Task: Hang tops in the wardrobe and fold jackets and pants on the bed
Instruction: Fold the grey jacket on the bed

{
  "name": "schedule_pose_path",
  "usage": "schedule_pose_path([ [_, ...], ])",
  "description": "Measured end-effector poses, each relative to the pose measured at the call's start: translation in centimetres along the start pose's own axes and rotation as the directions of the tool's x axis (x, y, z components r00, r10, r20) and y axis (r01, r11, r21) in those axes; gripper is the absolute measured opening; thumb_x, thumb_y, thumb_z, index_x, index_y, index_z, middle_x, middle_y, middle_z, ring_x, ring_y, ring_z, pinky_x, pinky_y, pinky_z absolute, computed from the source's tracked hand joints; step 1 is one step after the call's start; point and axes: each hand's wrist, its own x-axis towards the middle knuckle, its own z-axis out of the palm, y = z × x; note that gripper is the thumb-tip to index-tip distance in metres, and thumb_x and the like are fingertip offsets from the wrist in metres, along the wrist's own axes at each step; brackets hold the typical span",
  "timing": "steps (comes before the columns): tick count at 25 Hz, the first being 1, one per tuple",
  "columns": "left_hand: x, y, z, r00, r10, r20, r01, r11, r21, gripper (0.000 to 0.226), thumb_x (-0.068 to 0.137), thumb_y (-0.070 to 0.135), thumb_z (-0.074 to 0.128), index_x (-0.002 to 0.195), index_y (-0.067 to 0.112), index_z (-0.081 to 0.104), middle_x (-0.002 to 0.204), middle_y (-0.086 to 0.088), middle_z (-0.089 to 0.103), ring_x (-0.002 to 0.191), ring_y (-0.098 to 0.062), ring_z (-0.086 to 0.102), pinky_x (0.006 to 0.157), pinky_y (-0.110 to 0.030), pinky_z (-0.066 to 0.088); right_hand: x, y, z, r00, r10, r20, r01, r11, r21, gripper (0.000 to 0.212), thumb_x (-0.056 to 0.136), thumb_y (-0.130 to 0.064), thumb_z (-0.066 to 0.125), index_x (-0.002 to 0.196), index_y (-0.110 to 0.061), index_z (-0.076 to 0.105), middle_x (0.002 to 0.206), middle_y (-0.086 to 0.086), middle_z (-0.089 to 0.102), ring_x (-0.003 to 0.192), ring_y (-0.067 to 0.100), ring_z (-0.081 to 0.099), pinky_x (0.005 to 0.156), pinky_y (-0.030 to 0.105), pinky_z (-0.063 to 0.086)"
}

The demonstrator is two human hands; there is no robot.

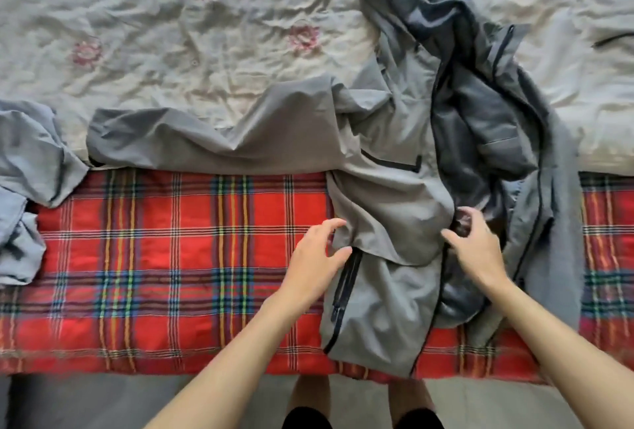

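Note:
A grey hooded jacket (pixel 394 188) with black zips lies lengthwise on the bed, its hood at the far end and its front open, showing a darker lining (pixel 487 119). One sleeve (pixel 212 137) stretches out flat to the left. My left hand (pixel 319 253) hovers at the jacket's left edge beside a pocket zip, fingers spread, gripping nothing. My right hand (pixel 473 243) reaches over the front opening near the centre zip with its fingers curled apart; whether it touches the cloth is unclear.
A red plaid blanket (pixel 171 257) covers the near edge of the bed, with a crumpled pale floral sheet (pixel 171 34) beyond. A light blue-grey garment (pixel 27 188) lies bunched at the far left. A dark strip (pixel 614 39) lies at the right edge. Floor and my legs show below.

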Motion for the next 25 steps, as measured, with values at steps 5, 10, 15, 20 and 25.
schedule_pose_path([
  [5,3.5,5.3,5.0,0.997,0.037,-0.062,-0.033,0.997,0.068,0.02,0.09,0.016,0.064,0.109,0.021,0.065,0.096,0.008,0.066,0.087,-0.008,0.061,0.082,-0.023,0.046,-2.9,1.4,-1.0,0.663,-0.52,0.539,0.646,0.761,-0.061,0.051,0.09,-0.022,0.064,0.14,-0.016,0.054,0.138,0.0,0.055,0.127,0.018,0.049,0.106,0.025,0.033],
  [10,6.4,13.4,11.7,0.996,0.041,-0.079,-0.044,0.998,-0.035,0.019,0.088,0.009,0.065,0.104,0.019,0.065,0.094,0.003,0.068,0.083,-0.015,0.063,0.08,-0.026,0.048,7.1,8.5,-13.4,0.948,-0.267,-0.172,0.254,0.963,-0.093,0.049,0.086,-0.023,0.073,0.131,-0.012,0.057,0.124,0.011,0.058,0.117,0.032,0.053,0.099,0.038,0.039],
  [15,10.6,20.9,19.9,0.941,-0.102,0.323,0.048,0.984,0.171,0.052,0.093,0.04,0.062,0.138,0.02,0.043,0.124,-0.002,0.057,0.099,-0.021,0.058,0.084,-0.032,0.044,9.2,12.1,-14.9,0.975,-0.006,0.22,-0.04,0.977,0.208,0.022,0.09,-0.019,0.068,0.111,-0.018,0.065,0.107,0.004,0.072,0.097,0.018,0.067,0.073,0.016,0.048],
  [20,14.5,21.1,22.8,0.934,-0.354,0.054,0.328,0.906,0.269,0.052,0.094,0.042,0.058,0.123,0.006,0.036,0.126,-0.021,0.057,0.116,-0.041,0.055,0.089,-0.041,0.045,3.8,11.4,-13.5,0.974,-0.107,0.201,-0.013,0.856,0.516,0.037,0.096,-0.005,0.049,0.123,-0.026,0.063,0.105,-0.014,0.072,0.098,0.002,0.066,0.084,0.021,0.05],
  [25,15.0,18.3,19.7,0.955,-0.295,0.014,0.28,0.92,0.275,0.012,0.09,0.018,0.057,0.086,0.01,0.05,0.089,-0.011,0.064,0.092,-0.035,0.06,0.068,-0.038,0.043,10.3,15.7,-17.7,0.851,0.484,0.204,-0.326,0.181,0.928,0.021,0.101,-0.006,0.048,0.115,-0.008,0.063,0.096,0.008,0.068,0.091,0.023,0.066,0.082,0.035,0.053],
])
